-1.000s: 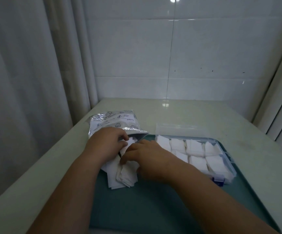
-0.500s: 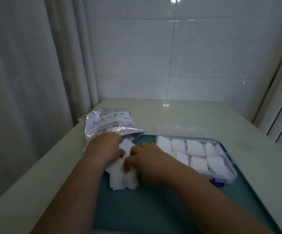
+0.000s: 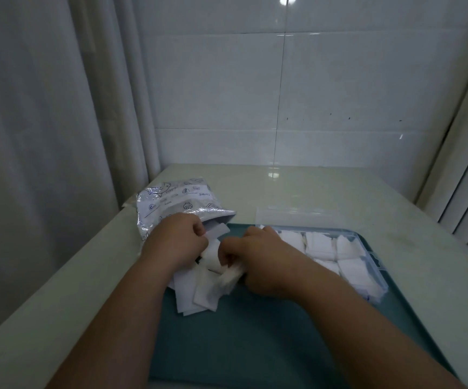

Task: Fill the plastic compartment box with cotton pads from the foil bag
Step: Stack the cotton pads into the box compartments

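A silver foil bag (image 3: 171,203) with blue print lies at the left, its mouth facing right. A loose heap of white cotton pads (image 3: 199,290) spills from it onto the teal mat. My left hand (image 3: 175,238) sits at the bag's mouth with fingers curled on pads there. My right hand (image 3: 258,259) grips a small bunch of pads at the heap's right side. The clear plastic compartment box (image 3: 378,259) stands open to the right, its visible compartments holding white pads. My right hand hides the box's left end.
A teal mat (image 3: 255,338) covers the front of the pale table (image 3: 325,189). The box's clear lid (image 3: 291,216) lies back behind it. A curtain hangs at the left, a tiled wall stands behind, and blinds are at the right.
The foil bag has shifted left and back. Both hands have drawn more pads out, and my right hand has curled tighter round a bunch of them.
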Demonstrator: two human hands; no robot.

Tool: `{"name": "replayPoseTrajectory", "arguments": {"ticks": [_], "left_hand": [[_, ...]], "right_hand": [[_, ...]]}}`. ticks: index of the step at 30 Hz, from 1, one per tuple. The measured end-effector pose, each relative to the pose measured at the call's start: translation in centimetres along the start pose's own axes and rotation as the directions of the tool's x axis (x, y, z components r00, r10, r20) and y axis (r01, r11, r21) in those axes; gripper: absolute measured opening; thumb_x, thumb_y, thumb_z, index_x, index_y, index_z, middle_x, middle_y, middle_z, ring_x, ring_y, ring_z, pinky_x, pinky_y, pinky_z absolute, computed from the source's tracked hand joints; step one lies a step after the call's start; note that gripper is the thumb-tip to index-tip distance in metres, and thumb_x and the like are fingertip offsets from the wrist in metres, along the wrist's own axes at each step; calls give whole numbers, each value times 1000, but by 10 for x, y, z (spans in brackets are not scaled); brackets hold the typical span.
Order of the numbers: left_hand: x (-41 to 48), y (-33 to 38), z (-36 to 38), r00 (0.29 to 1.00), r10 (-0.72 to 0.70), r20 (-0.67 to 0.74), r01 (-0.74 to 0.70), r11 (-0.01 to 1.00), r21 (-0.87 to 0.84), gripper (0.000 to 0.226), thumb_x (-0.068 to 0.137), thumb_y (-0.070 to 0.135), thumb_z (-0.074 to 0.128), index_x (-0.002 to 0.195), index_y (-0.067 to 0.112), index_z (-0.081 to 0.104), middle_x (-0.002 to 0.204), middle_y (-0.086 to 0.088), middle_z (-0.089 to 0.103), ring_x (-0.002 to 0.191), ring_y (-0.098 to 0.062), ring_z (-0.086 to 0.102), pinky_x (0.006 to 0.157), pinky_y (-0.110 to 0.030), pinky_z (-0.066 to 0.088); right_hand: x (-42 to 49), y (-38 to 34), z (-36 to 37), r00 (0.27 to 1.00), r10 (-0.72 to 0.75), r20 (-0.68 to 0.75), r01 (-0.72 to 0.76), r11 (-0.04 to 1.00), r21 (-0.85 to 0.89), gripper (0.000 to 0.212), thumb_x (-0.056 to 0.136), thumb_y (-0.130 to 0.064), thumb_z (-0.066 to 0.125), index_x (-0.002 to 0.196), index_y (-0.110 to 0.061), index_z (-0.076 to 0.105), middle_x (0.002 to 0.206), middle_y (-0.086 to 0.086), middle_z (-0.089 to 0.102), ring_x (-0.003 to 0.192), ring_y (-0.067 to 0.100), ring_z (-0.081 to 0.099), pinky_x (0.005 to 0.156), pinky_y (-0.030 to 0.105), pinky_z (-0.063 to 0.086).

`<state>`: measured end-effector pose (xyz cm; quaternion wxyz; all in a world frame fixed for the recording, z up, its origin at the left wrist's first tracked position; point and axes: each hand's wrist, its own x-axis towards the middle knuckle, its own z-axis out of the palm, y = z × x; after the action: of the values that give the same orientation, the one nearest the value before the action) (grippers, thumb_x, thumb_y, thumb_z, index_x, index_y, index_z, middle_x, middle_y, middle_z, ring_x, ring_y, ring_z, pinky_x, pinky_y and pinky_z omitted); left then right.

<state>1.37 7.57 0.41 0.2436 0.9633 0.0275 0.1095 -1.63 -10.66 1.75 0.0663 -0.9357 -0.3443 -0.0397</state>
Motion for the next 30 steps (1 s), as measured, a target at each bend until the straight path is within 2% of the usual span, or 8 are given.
{"name": "replayPoseTrajectory", "arguments": {"ticks": [5,11,14,17,19,22,27,30], "left_hand": [[-7,11,-5,998,-27,-50,8,939,-343,15,77,15,74,65,19,67,66,5,65,65,-13,60,63,-29,47],[-13,28,-3,999,-45,24,51,849,-525,9,79,4,72,76,8,65,62,-8,69,58,-22,64,58,-35,53],[-13,42,-5,999,-15,33,30,831,-556,16,80,-1,70,84,15,69,66,-5,68,56,-16,61,60,-30,53],[-11,55,-6,1000,-6,14,13,839,-545,30,80,0,67,79,31,70,58,5,67,55,-14,60,64,-31,55],[-8,64,-5,999,-49,4,42,812,-582,20,81,0,67,83,20,72,64,-1,69,59,-17,64,65,-34,60],[-7,78,-2,994,-86,67,109,717,-688,14,84,-2,66,96,4,69,71,-8,67,57,-16,64,53,-28,55],[-15,88,15,992,-85,98,130,635,-762,10,87,-2,63,94,3,67,76,-10,68,55,-13,66,57,-27,58],[-23,89,25,990,-12,144,126,562,-818,13,88,-6,60,82,3,68,70,-9,68,61,-17,68,66,-36,62]], "right_hand": [[-8,19,-15,990,116,-76,-109,991,81,25,83,-26,67,107,-32,66,105,-2,66,101,18,54,83,28,40],[-18,39,-22,917,372,-146,-294,876,382,20,89,-29,63,108,-23,59,99,-3,64,89,15,58,71,26,45],[-19,47,-24,868,460,-186,-295,779,553,13,90,-27,62,102,-24,58,89,-8,62,80,7,58,68,21,47],[-21,50,-26,804,563,-190,-271,631,727,5,92,-23,56,97,-23,58,90,-5,63,83,13,61,78,33,54],[-23,50,-25,783,605,-144,-242,510,825,4,93,-21,56,95,-25,58,91,-4,63,86,15,61,79,35,55],[-28,52,-23,781,619,-78,-194,360,912,5,92,-20,60,93,-23,64,94,2,68,88,19,64,75,32,56],[-37,60,-21,788,616,-14,-94,143,985,14,91,-13,62,104,-13,69,93,6,74,87,23,69,73,32,57],[-38,62,-17,815,580,5,-135,181,974,15,92,-15,61,104,-15,69,94,4,75,90,23,69,73,31,56]]}}
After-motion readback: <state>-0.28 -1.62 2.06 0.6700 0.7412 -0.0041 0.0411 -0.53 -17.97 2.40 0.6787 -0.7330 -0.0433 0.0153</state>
